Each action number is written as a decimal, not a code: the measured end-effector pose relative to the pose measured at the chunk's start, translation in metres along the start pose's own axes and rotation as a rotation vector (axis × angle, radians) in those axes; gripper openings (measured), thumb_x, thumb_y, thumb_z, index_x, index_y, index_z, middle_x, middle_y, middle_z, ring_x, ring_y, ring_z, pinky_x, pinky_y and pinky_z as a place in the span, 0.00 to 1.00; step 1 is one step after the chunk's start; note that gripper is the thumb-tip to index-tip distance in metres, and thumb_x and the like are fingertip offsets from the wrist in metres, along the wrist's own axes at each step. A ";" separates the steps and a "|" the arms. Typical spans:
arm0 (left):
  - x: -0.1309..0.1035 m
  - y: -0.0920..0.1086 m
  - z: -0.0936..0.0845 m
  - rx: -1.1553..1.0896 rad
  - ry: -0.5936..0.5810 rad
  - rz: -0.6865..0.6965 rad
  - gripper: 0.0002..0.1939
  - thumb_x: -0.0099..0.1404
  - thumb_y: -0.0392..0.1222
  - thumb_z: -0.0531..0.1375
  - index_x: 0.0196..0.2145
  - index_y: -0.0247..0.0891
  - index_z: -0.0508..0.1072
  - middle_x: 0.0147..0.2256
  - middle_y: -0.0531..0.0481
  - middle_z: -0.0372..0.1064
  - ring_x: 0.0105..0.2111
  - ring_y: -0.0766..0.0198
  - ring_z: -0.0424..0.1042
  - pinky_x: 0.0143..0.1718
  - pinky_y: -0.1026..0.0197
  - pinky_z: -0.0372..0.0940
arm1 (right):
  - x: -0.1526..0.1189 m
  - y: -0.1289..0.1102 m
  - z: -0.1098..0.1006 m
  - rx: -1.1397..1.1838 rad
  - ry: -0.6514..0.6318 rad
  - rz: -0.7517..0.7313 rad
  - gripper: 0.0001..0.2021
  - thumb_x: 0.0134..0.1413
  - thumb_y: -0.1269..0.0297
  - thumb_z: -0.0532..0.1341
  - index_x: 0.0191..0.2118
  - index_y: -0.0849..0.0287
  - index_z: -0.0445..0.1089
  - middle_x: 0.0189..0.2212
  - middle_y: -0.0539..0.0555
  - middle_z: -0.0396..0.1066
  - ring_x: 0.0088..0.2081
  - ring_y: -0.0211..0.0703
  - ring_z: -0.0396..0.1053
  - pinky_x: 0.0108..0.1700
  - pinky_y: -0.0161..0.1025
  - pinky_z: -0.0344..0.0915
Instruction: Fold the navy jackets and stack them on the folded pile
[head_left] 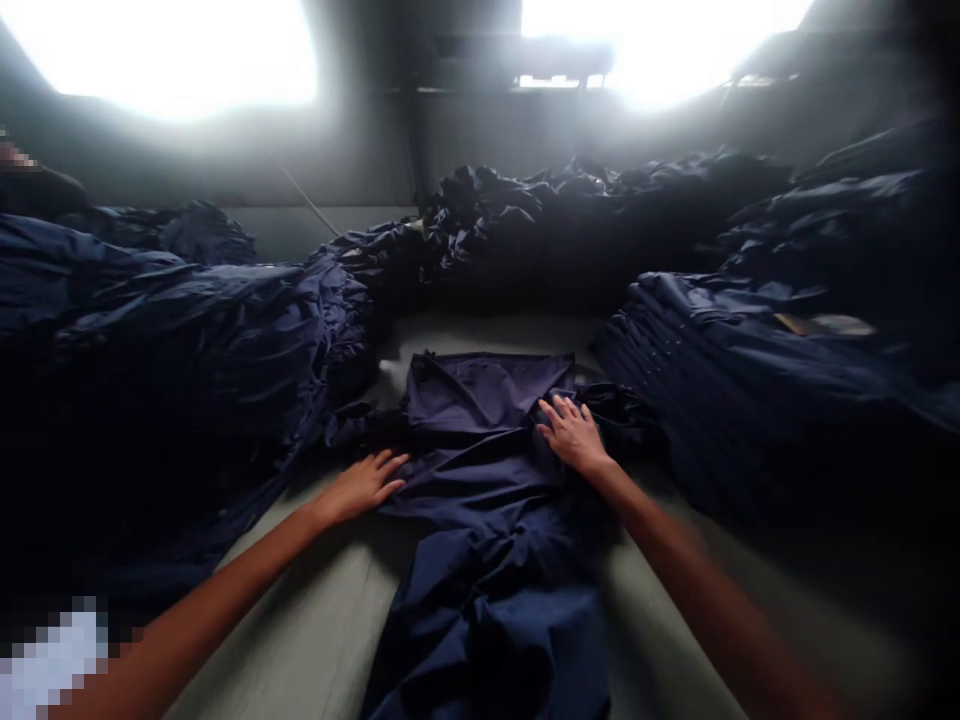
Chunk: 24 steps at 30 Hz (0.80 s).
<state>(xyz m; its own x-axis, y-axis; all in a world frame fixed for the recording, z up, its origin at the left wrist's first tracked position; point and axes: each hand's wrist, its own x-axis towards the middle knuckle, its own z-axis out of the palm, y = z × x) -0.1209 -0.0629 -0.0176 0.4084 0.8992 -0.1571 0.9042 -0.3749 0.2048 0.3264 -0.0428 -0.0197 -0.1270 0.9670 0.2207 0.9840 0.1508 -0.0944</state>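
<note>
A dark navy garment point(487, 465) lies spread on the pale table point(322, 600), its straight far edge across the middle and its near part bunched in folds toward me. At its left edge, my left hand point(366, 486) rests with the fingers stretched out and the thumb apart. My right hand point(571, 432) lies on the upper right part of the cloth, fingers spread. Neither hand grips the fabric. The garment's exact kind is hard to make out in the dim light.
A tall heap of navy garments point(225, 310) stands on the left. To the right is a stack of folded navy garments point(697, 330) with a small light-coloured item point(844, 325) on it. More piled cloth point(570, 200) runs along the back. Part of a person shows at far left.
</note>
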 end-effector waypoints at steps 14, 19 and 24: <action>0.178 -0.005 -0.106 -0.109 0.363 -0.017 0.23 0.73 0.40 0.50 0.59 0.43 0.77 0.59 0.46 0.74 0.58 0.55 0.73 0.61 0.59 0.64 | 0.114 0.048 -0.027 -0.047 -0.054 0.184 0.20 0.74 0.63 0.48 0.63 0.52 0.69 0.59 0.61 0.71 0.54 0.52 0.75 0.52 0.42 0.68; 0.274 -0.034 -0.111 -0.074 0.320 -0.130 0.28 0.65 0.35 0.59 0.63 0.37 0.71 0.63 0.38 0.68 0.61 0.50 0.70 0.61 0.55 0.64 | 0.203 0.061 0.000 -0.059 -0.104 0.236 0.23 0.71 0.73 0.50 0.66 0.51 0.67 0.60 0.61 0.69 0.54 0.50 0.75 0.54 0.44 0.69; 0.311 -0.079 -0.113 -0.056 0.070 -0.105 0.16 0.71 0.46 0.64 0.52 0.35 0.76 0.50 0.44 0.76 0.48 0.55 0.77 0.51 0.49 0.72 | 0.239 0.081 0.024 -0.076 -0.239 0.282 0.20 0.69 0.57 0.63 0.60 0.59 0.69 0.57 0.59 0.70 0.52 0.50 0.73 0.54 0.53 0.73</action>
<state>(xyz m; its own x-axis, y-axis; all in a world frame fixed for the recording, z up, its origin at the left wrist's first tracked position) -0.0796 0.2719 0.0266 0.3003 0.9471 -0.1130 0.9324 -0.2665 0.2442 0.3726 0.2055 0.0021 0.1332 0.9904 -0.0377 0.9899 -0.1348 -0.0445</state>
